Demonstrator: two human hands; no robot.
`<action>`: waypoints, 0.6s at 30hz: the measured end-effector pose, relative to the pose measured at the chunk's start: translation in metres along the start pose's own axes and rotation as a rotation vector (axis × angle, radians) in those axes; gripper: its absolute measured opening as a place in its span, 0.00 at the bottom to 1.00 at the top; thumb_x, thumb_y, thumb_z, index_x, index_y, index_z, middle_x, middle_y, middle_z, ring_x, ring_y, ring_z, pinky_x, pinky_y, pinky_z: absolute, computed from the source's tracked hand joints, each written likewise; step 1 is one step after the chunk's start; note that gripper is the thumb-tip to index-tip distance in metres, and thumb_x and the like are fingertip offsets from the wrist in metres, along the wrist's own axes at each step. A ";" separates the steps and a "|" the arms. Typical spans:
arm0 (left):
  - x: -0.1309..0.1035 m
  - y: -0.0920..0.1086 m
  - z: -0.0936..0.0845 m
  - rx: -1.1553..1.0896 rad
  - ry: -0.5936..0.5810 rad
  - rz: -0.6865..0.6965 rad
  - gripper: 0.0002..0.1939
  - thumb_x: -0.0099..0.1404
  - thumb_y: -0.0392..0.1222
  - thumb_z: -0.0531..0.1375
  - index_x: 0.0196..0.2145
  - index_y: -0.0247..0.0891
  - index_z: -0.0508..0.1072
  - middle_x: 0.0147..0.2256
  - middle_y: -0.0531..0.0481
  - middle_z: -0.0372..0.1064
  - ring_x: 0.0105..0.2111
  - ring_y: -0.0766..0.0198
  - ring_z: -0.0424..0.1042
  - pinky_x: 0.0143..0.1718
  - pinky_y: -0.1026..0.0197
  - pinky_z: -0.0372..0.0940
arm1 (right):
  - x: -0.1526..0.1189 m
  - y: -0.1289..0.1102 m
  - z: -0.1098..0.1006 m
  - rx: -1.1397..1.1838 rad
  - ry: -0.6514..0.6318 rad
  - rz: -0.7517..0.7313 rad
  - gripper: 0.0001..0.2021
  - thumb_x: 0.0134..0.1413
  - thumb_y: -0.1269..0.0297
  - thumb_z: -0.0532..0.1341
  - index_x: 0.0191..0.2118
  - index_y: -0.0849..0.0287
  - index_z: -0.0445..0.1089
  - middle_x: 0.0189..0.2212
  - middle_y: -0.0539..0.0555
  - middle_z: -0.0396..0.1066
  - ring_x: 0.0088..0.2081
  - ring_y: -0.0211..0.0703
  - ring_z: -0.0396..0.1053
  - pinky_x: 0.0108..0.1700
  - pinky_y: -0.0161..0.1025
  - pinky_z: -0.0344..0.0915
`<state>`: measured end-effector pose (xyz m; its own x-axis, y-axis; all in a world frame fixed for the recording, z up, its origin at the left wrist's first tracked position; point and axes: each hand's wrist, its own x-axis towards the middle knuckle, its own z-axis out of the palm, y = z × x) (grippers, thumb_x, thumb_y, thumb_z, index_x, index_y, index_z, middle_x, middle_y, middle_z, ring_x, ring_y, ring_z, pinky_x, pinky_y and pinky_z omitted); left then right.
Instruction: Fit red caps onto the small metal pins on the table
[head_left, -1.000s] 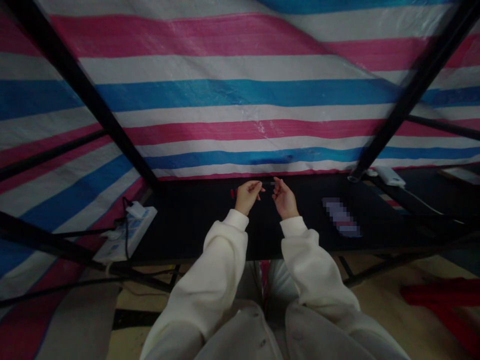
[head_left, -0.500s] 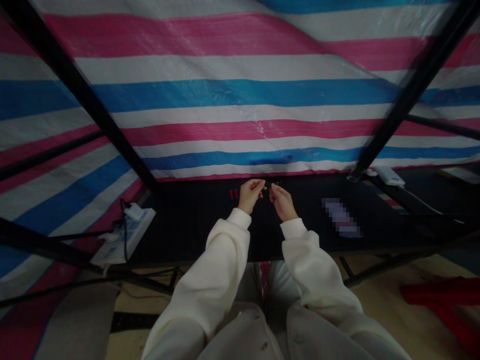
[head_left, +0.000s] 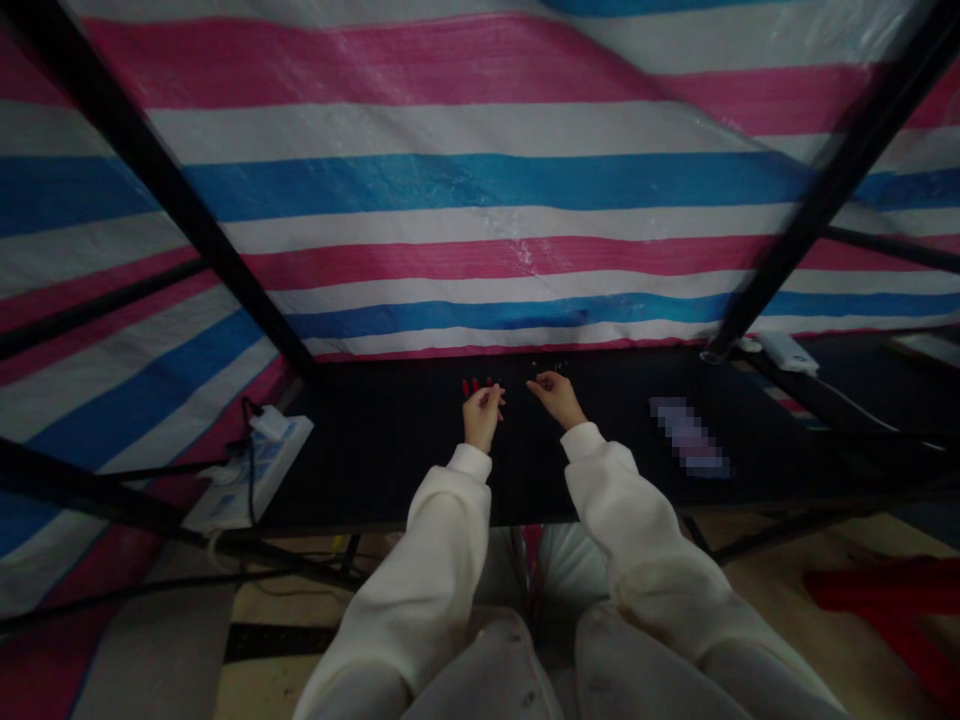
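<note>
Over the black tabletop [head_left: 375, 440], my left hand [head_left: 481, 412] is closed in a pinch beside a row of small red pieces [head_left: 466, 387]. Something small and dark shows at its fingertips, too small to name. My right hand [head_left: 556, 395] is also pinched, a short way to the right, with its fingertips pointing left. What it holds, if anything, is hidden. Just beyond the right hand lie several tiny shiny bits [head_left: 559, 366], whose kind I cannot make out.
A white power strip [head_left: 281, 465] with plugs and black cords sits at the left end. On the right lies a blurred-out flat object [head_left: 688, 437]. A white device [head_left: 786, 353] with a cable is farther right. Black metal posts [head_left: 780, 235] and a striped sheet [head_left: 480, 180] enclose the table.
My hands, close together before, have moved apart. The left went left and down toward the red pieces, uncovering more of them; the right shifted slightly.
</note>
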<state>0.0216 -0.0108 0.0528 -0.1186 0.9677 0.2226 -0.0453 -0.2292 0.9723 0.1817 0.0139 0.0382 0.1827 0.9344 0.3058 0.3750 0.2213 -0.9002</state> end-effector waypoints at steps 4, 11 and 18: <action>-0.009 -0.027 -0.011 0.054 0.042 -0.022 0.20 0.53 0.56 0.57 0.26 0.32 0.71 0.18 0.54 0.62 0.13 0.75 0.56 0.13 0.69 0.51 | 0.005 0.013 0.021 -0.234 -0.102 0.040 0.09 0.44 0.62 0.60 0.32 0.62 0.68 0.27 0.53 0.70 0.29 0.38 0.67 0.32 0.33 0.61; -0.012 -0.039 -0.015 0.131 0.027 -0.027 0.20 0.54 0.56 0.56 0.24 0.33 0.70 0.17 0.54 0.61 0.13 0.75 0.57 0.13 0.71 0.50 | 0.013 0.018 0.045 -0.558 -0.212 0.034 0.07 0.48 0.64 0.58 0.35 0.59 0.68 0.32 0.55 0.71 0.35 0.41 0.68 0.36 0.35 0.60; -0.010 -0.041 -0.016 0.131 0.023 -0.021 0.19 0.55 0.54 0.55 0.25 0.33 0.70 0.17 0.55 0.60 0.13 0.75 0.56 0.13 0.70 0.50 | 0.017 0.023 0.054 -0.593 -0.200 0.050 0.07 0.49 0.63 0.58 0.35 0.58 0.69 0.35 0.56 0.70 0.36 0.41 0.67 0.36 0.35 0.59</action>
<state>0.0083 -0.0124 0.0093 -0.1418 0.9690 0.2022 0.0819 -0.1921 0.9780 0.1446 0.0503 0.0062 0.0607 0.9866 0.1517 0.8214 0.0370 -0.5691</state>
